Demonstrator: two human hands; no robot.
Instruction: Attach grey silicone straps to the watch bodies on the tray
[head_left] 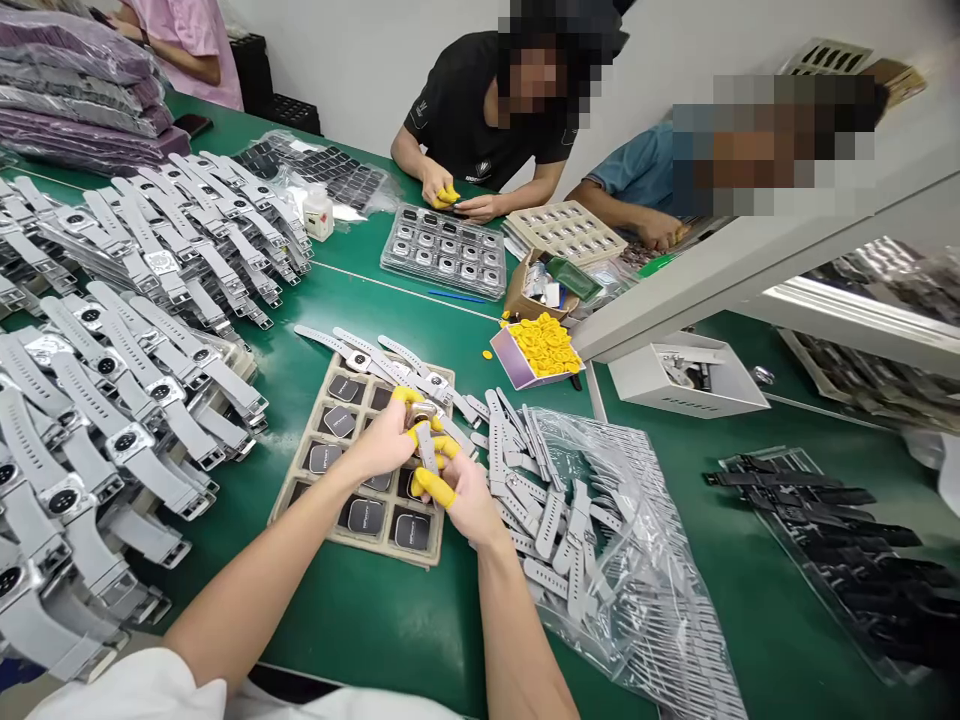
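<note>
Watch case [420, 411] sits pinched in our left hand [386, 437] while our right hand [459, 490] pinches a grey strap [427, 447] against it, apparently mid-fitting, needing careful alignment.

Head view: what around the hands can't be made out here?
- Watch body: mostly covered by the left hand and right hand; the grip on it is unclear.
- Grey strap: its joint with the body is hidden behind the fingers.
- Tray: print on its dark screens is too small to read.
- Strap bag: glare blurs its contents.
</note>
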